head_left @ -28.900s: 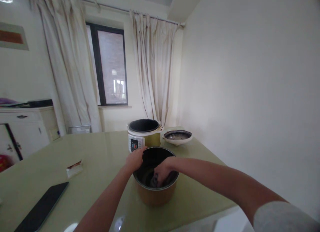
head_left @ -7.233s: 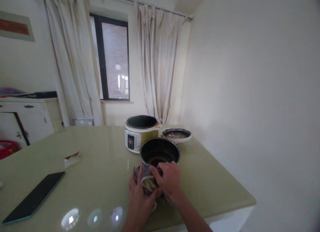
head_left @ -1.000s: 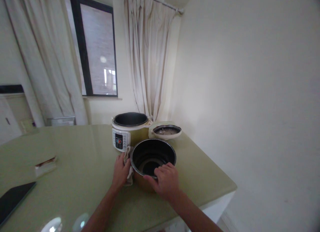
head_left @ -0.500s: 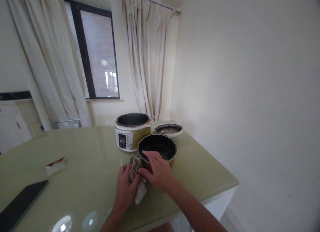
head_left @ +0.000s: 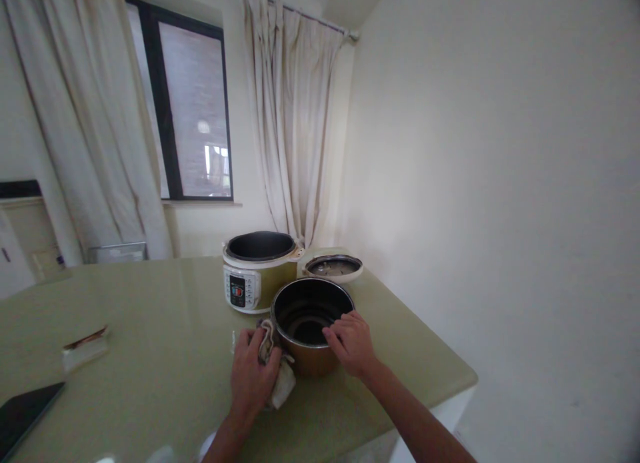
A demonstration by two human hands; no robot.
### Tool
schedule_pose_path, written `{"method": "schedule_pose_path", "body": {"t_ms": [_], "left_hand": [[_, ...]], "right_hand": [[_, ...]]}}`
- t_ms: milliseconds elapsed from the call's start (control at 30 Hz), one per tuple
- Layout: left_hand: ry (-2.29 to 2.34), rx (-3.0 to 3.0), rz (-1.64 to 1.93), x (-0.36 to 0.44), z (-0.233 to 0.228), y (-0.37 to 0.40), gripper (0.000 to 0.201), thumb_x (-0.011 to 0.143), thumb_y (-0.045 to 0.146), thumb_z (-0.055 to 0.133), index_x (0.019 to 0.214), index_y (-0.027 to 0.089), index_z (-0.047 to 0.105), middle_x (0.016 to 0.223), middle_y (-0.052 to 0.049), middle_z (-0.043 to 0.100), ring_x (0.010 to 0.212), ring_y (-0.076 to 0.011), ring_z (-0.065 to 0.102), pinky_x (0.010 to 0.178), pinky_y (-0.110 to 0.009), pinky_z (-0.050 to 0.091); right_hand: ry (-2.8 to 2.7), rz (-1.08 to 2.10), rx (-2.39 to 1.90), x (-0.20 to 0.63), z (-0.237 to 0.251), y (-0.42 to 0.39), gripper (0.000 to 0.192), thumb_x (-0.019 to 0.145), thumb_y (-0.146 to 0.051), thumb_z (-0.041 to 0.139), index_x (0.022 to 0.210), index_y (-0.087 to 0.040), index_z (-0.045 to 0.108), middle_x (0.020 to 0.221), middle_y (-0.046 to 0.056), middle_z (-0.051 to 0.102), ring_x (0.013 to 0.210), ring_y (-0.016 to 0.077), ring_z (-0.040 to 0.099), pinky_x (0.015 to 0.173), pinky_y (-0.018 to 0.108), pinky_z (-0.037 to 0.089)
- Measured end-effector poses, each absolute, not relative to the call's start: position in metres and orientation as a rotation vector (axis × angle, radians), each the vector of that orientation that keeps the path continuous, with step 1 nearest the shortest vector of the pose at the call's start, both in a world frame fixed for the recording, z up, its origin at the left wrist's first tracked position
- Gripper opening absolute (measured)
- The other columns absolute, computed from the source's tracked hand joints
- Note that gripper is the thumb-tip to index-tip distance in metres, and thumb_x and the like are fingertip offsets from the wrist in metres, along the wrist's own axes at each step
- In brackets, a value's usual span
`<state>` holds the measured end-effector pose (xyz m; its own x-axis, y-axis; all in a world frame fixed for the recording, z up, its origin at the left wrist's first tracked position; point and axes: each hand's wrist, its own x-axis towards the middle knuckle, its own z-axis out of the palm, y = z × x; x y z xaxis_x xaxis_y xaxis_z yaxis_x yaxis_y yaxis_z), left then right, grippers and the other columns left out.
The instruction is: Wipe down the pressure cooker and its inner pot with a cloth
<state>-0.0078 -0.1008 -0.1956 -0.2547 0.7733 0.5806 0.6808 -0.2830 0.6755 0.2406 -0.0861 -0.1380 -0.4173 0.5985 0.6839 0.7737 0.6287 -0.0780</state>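
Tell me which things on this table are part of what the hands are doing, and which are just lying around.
In use:
left hand, pressing the cloth against the pot's side
right hand, gripping the rim of the inner pot

Lying about:
cooker base, open
cooker lid, upturned
small packet
dark tablet

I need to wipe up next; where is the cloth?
In the head view the cloth lies under the left hand, pressed against the left side of the inner pot, just in front of the cooker.
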Motion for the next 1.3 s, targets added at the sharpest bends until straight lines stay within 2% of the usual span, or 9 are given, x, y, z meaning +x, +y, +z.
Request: {"method": "schedule_pose_path", "body": {"t_ms": [133, 267, 400, 467, 600, 767, 900, 1133, 1300], "left_hand": [[1.918, 1.914, 1.619, -0.006, -0.197, -0.122, 0.021, 0.084, 0.038, 0.059, 0.096, 0.023, 0.069, 0.099, -0.007, 0.057, 0.094, -0.0275, 0.060, 0.083, -0.039, 0.051], [1.852, 2.028, 1.582, 0.002, -0.204, -0.137, 0.016, 0.083, 0.037, 0.064, 0.093, 0.025, 0.069, 0.100, -0.009, 0.059, 0.097, -0.0292, 0.059, 0.085, -0.040, 0.052], [1.688, 2.125, 1.551, 0.006, -0.214, -0.144, 0.014, 0.080, 0.036, 0.067, 0.089, 0.025, 0.070, 0.106, -0.011, 0.063, 0.101, -0.0311, 0.060, 0.087, -0.043, 0.054], [1.655, 2.106, 1.566, 0.004, -0.215, -0.142, 0.019, 0.080, 0.036, 0.067, 0.095, 0.024, 0.071, 0.111, -0.012, 0.063, 0.103, -0.0314, 0.061, 0.089, -0.045, 0.054], [1.755, 1.865, 1.643, -0.006, -0.206, -0.121, 0.031, 0.085, 0.038, 0.059, 0.110, 0.022, 0.069, 0.111, -0.010, 0.063, 0.104, -0.0299, 0.062, 0.094, -0.046, 0.054], [1.739, 1.709, 1.606, -0.031, -0.192, -0.076, 0.037, 0.086, 0.045, 0.055, 0.109, 0.020, 0.069, 0.101, -0.008, 0.065, 0.098, -0.0288, 0.065, 0.095, -0.047, 0.054], [1.661, 1.682, 1.665, -0.044, -0.197, -0.063, 0.040, 0.085, 0.047, 0.053, 0.109, 0.019, 0.070, 0.101, -0.009, 0.067, 0.098, -0.0288, 0.066, 0.094, -0.047, 0.054], [1.877, 1.718, 1.609, -0.034, -0.198, -0.096, 0.034, 0.086, 0.044, 0.053, 0.105, 0.022, 0.070, 0.093, -0.005, 0.059, 0.091, -0.0277, 0.063, 0.085, -0.042, 0.054], [1.914, 1.781, 1.607, -0.019, -0.207, -0.133, 0.027, 0.084, 0.041, 0.058, 0.102, 0.023, 0.068, 0.096, -0.007, 0.058, 0.091, -0.0284, 0.062, 0.085, -0.042, 0.053]], "right_hand": [[-2.140, -0.314, -1.079, 0.215, -0.140, -0.104, 0.060, 0.113, -0.049, 0.036, 0.067, -0.021, 0.061, 0.065, 0.001, 0.064, 0.068, 0.0152, 0.052, 0.075, 0.036, 0.026], [-2.123, -0.335, -1.197, 0.179, -0.140, -0.124, 0.050, 0.107, -0.059, 0.046, 0.079, -0.022, 0.063, 0.077, 0.005, 0.070, 0.078, 0.0202, 0.057, 0.078, 0.037, 0.028], [-2.094, -0.367, -1.339, 0.153, -0.138, -0.138, 0.053, 0.100, -0.071, 0.051, 0.090, -0.021, 0.065, 0.087, 0.010, 0.072, 0.084, 0.0262, 0.061, 0.078, 0.040, 0.032], [-2.111, -0.360, -1.337, 0.152, -0.137, -0.141, 0.054, 0.100, -0.072, 0.050, 0.092, -0.020, 0.066, 0.089, 0.009, 0.072, 0.085, 0.0266, 0.062, 0.076, 0.039, 0.033], [-2.154, -0.332, -1.213, 0.176, -0.136, -0.137, 0.058, 0.100, -0.074, 0.047, 0.085, -0.021, 0.066, 0.083, 0.006, 0.072, 0.080, 0.0223, 0.063, 0.072, 0.037, 0.032], [-2.139, -0.201, -0.968, 0.213, -0.139, -0.125, 0.070, 0.102, -0.078, 0.036, 0.073, -0.022, 0.066, 0.065, 0.001, 0.067, 0.065, 0.0153, 0.057, 0.070, 0.035, 0.031], [-2.089, -0.186, -0.905, 0.222, -0.142, -0.117, 0.071, 0.103, -0.074, 0.041, 0.060, -0.020, 0.058, 0.055, -0.001, 0.060, 0.058, 0.0133, 0.051, 0.068, 0.034, 0.028], [-2.108, -0.294, -0.979, 0.203, -0.145, -0.116, 0.062, 0.106, -0.064, 0.047, 0.064, -0.021, 0.059, 0.059, 0.000, 0.062, 0.063, 0.0142, 0.054, 0.071, 0.034, 0.028], [-2.016, -0.349, -1.079, 0.167, -0.146, -0.120, 0.055, 0.108, -0.056, 0.049, 0.067, -0.022, 0.060, 0.062, 0.001, 0.065, 0.066, 0.0162, 0.056, 0.072, 0.036, 0.027]]}}
